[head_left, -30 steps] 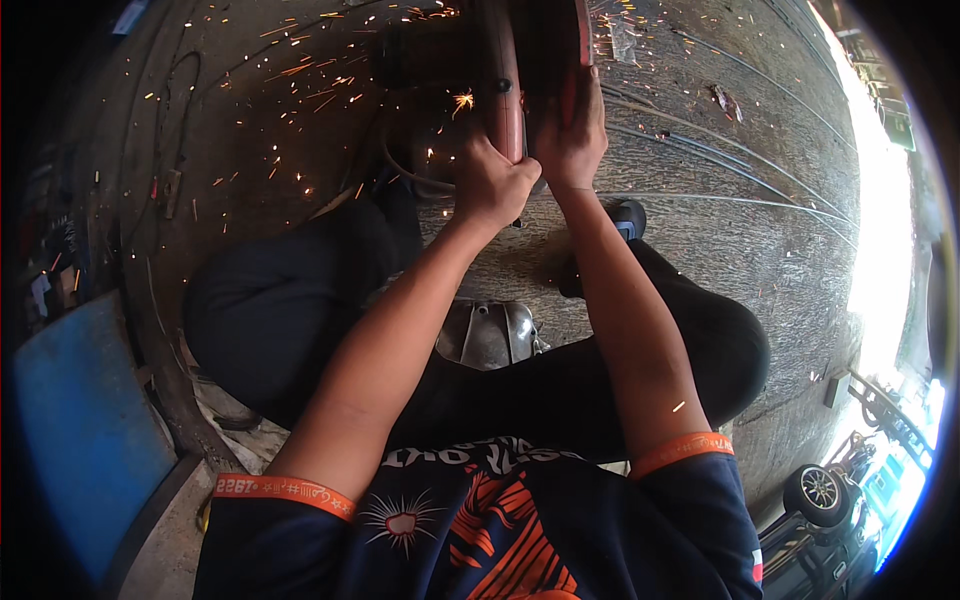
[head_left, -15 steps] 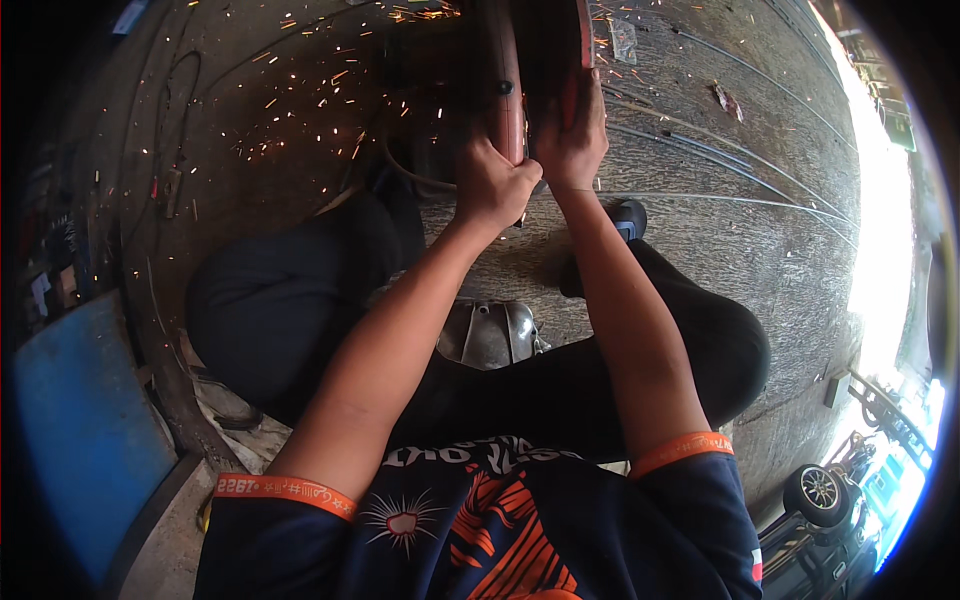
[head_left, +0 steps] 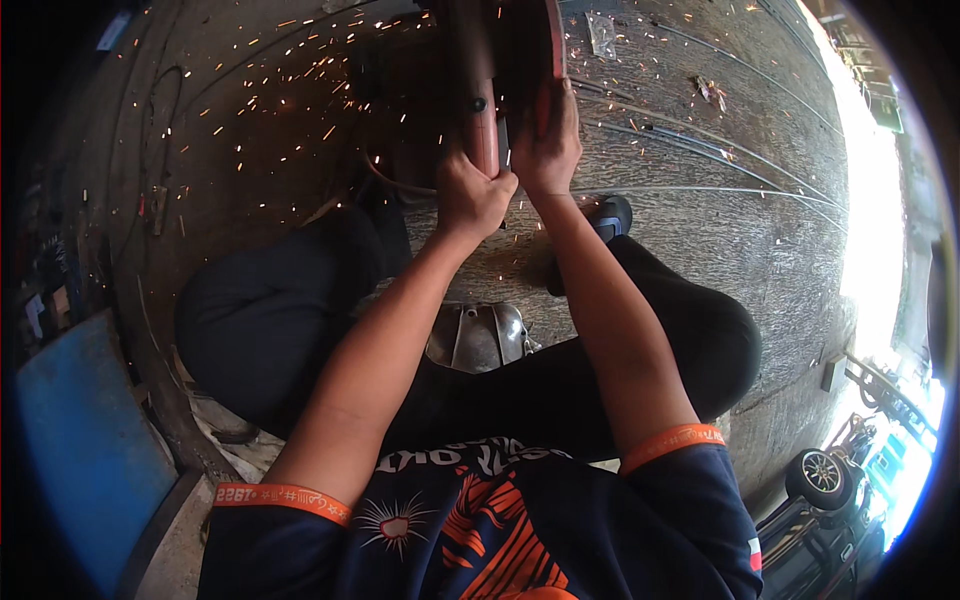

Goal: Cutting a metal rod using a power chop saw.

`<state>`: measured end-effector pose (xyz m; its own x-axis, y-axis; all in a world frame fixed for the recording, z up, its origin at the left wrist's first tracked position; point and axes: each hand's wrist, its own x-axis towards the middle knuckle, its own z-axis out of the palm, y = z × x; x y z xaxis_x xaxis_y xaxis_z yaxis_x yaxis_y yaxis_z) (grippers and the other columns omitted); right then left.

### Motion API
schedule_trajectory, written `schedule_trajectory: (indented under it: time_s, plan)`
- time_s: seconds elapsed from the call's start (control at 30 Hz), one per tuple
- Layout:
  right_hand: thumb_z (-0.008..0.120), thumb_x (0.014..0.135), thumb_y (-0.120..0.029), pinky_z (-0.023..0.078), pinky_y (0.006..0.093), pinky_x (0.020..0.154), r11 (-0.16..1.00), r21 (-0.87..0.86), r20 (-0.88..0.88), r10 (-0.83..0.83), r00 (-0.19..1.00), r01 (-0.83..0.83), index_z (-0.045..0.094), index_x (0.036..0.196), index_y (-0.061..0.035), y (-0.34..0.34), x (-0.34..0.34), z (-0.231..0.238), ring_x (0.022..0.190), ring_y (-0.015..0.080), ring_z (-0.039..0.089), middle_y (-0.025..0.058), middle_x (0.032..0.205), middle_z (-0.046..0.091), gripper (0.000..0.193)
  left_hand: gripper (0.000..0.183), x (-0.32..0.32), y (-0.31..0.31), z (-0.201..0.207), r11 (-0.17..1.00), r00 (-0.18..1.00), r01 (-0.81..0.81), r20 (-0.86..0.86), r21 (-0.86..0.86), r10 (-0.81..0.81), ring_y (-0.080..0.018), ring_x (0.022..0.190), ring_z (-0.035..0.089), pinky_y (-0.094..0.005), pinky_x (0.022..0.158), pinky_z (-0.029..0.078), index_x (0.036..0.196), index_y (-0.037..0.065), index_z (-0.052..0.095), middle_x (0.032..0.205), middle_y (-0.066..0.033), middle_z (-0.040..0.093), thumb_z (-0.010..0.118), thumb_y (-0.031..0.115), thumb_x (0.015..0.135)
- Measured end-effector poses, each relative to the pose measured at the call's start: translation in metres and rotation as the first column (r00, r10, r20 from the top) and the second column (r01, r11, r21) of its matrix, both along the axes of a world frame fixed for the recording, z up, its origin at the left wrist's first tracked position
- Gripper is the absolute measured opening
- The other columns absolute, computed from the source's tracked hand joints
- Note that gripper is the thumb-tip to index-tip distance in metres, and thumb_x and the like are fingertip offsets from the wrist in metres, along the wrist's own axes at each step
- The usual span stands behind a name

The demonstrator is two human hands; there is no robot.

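Observation:
My left hand (head_left: 478, 200) is closed round the near end of a reddish tube-shaped bar (head_left: 484, 140), which has a dark round spot on its side. Just right of it, my right hand (head_left: 548, 155) presses along a flat red piece (head_left: 556, 50) with fingers stretched forward; whether it grips the piece cannot be made out. Both pieces run up into a dark machine-like mass (head_left: 400, 80) at the top, too shadowed to name. Orange sparks (head_left: 290, 110) spray to its left. A silver metal cover (head_left: 478, 338) lies on the floor between my bent legs.
Thin metal rods (head_left: 690, 145) cross the rough floor (head_left: 690, 240) at right, near a clear plastic scrap (head_left: 602, 35) and a crumpled scrap (head_left: 711, 93). My shoe (head_left: 612, 217) is close by. A blue panel (head_left: 90, 430) stands at left. A vehicle wheel (head_left: 822, 478) shows at lower right.
Hands, bar and red piece sit slightly further left in the picture, as does the floor around them. The sparks spread wider and look denser. Both hands keep their hold and placement.

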<state>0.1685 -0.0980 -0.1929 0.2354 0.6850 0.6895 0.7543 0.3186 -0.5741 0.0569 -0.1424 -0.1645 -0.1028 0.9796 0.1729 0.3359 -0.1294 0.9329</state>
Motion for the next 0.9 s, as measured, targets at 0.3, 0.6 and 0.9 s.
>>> schedule_trajectory:
  time_s: [0.3, 0.6, 0.9]
  plan:
    - [0.058, 0.080, -0.009, 0.046, 0.0412, 0.089, 0.995, -0.016, -0.072, 0.095, 0.993, -0.097, 0.038, 0.130, 0.0014, 0.005, 0.010, 0.016, 0.110, 0.0421, 0.051, 0.0272, 0.123, 0.048, 0.055, 0.051, 0.001, 0.013, 0.016, 0.992, 0.996, 0.057, 0.066, 0.117, -0.065, -0.0203, 0.079, 0.058, -0.0320, 0.074, 0.048, 0.109, -0.006, 0.048, 0.085, -0.0115, 0.055, 0.061, 0.001, 0.060]
    - [0.042, 0.095, -0.022, 0.046, 0.0327, 0.082, 0.956, 0.016, -0.762, 0.201, 0.615, -0.293, 0.052, 0.115, 0.0035, 0.043, 0.065, 0.092, 0.093, 0.0236, 0.061, 0.0169, 0.105, 0.062, 0.033, 0.024, -0.006, 0.113, 0.154, 0.874, 0.956, 0.266, 0.226, -0.407, -0.186, -0.0197, 0.057, 0.058, -0.0299, 0.052, 0.047, 0.089, -0.004, 0.057, 0.076, -0.0133, 0.060, 0.058, 0.011, 0.069]
    - [0.053, 0.074, -0.011, 0.046, 0.0385, 0.083, 0.366, -0.891, -0.154, -0.798, 0.582, 0.267, 0.064, 0.096, -0.0020, -0.078, 0.074, -0.109, 0.090, 0.0333, 0.062, 0.0167, 0.094, 0.065, 0.026, 0.015, -0.003, 0.182, 0.194, 0.794, 0.877, 0.451, 0.366, -0.408, -0.311, -0.0215, 0.046, 0.050, -0.0332, 0.043, 0.043, 0.058, 0.004, 0.051, 0.054, -0.0101, 0.050, 0.052, 0.013, 0.071]
